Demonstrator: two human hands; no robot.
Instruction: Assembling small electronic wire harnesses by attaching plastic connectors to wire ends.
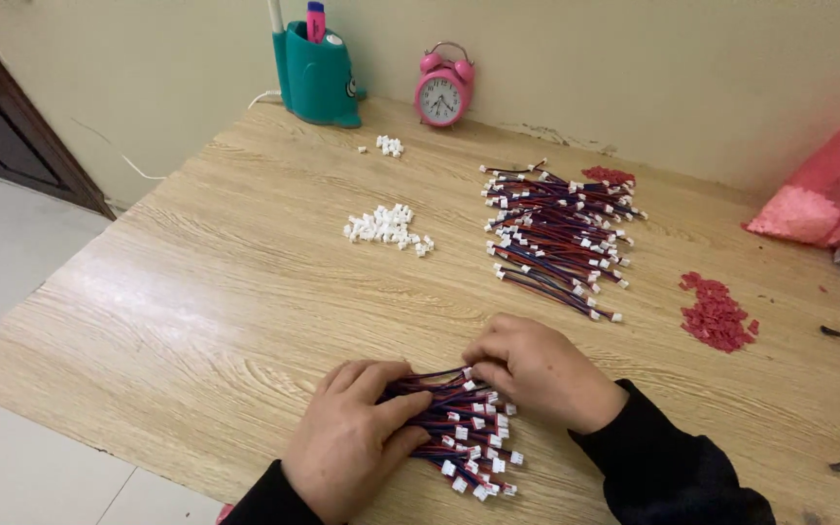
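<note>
Gathering a bundle of wires (459, 428) at the near edge of the table (196, 292). My left hand (352, 437) lies curled over its left end; my right hand (537, 374) pinches the top, fingers closed, probably on one wire. Step: squaring the bundle. Next needs the white plugs levelled. Second wire pile (556, 238) lies beyond.
</note>
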